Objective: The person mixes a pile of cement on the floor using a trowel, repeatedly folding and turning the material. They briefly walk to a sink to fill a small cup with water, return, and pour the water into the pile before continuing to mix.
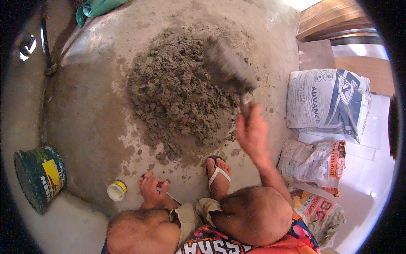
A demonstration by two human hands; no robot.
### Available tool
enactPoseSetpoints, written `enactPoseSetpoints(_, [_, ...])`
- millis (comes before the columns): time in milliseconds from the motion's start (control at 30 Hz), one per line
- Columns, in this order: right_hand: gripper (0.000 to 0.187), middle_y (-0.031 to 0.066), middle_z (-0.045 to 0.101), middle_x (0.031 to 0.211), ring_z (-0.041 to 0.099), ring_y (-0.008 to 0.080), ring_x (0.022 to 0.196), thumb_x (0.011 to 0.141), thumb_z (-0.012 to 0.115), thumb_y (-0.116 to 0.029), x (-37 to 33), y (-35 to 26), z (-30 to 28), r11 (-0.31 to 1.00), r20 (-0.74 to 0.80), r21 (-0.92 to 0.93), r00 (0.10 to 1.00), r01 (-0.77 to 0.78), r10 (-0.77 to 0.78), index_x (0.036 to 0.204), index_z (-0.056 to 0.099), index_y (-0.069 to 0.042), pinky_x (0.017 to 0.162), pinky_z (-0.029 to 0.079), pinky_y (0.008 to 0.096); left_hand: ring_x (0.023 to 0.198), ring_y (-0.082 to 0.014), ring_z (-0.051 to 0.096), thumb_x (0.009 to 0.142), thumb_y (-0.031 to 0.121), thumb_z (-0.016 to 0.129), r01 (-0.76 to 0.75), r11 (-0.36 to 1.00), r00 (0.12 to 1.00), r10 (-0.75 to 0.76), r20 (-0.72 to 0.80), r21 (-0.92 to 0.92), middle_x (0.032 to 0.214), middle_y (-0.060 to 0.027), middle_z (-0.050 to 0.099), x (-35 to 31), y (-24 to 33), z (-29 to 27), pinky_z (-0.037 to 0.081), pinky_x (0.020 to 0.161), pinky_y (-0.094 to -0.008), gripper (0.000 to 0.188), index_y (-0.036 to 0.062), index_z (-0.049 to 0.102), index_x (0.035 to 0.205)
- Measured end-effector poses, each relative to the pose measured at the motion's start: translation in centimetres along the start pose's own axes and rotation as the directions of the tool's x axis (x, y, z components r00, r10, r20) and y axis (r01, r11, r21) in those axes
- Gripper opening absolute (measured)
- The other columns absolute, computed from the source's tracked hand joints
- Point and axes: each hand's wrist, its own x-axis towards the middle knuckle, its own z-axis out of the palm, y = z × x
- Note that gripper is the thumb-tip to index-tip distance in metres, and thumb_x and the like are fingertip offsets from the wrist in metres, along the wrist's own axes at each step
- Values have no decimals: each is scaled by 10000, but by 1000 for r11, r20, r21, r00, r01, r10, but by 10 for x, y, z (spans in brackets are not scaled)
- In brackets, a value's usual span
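Note:
My right hand (252, 129) is closed round the handle of a trowel (244, 101), with the forearm rising from the lower right. The blade points up and to the left over the right side of a mortar heap (177, 89). Wet grey mortar (228, 65) coats the blade, which is smeared by motion. The heap is lumpy, dark grey and spread directly on the concrete floor. My left hand does not show. Below the heap, between my bent knees and the mortar, are my feet in flip-flops (220, 174) with white straps.
A dark green bucket (31, 186) and a small white-and-yellow tub (116, 191) stand at the left. Along the right lie a cement bag (308, 101), a white-and-orange bag (302, 161) and another torn bag (327, 222). Wooden boards (332, 19) lean at the far right.

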Motion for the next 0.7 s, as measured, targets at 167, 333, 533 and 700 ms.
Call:
enactPoseSetpoints(167, [291,271,629,772,629,501,683,974,605,-135,-66,83,104,981,267,-52,944,-189,196,1174,435,-10,599,495,563,681,-287,616,822,251,776,-79,997,997,79,-13,-2,718,-49,656,10,10,6,460,709,-437,174,110,680,790])
enactPoseSetpoints(333, [236,241,613,769,615,417,667,1021,581,-192,-56,28,20,935,220,228,950,-271,222,1120,471,-9,600,485,509,685,-285,614,818,250,780,-88,996,993,90,-83,27,715,-44,649,1,-3,1,456,701,-438,171,116,677,790])
enactPoseSetpoints(533, [374,129,540,698,572,249,651,1110,443,-327,-73,62,42,958,149,256,984,-133,97,979,526,14,613,476,421,697,-295,609,816,246,771,-108,992,994,109,-13,65,708,-45,638,17,15,-6,464,730,-452,160,117,677,799])
enactPoseSetpoints(700, [524,225,636,809,636,392,813,1117,415,-414,-14,27,86,831,596,180,730,-527,334,923,582,43,721,511,483,703,-285,625,826,259,775,-180,948,976,206,-74,262,725,-44,648,14,20,0,472,750,-449,179,110,676,823])
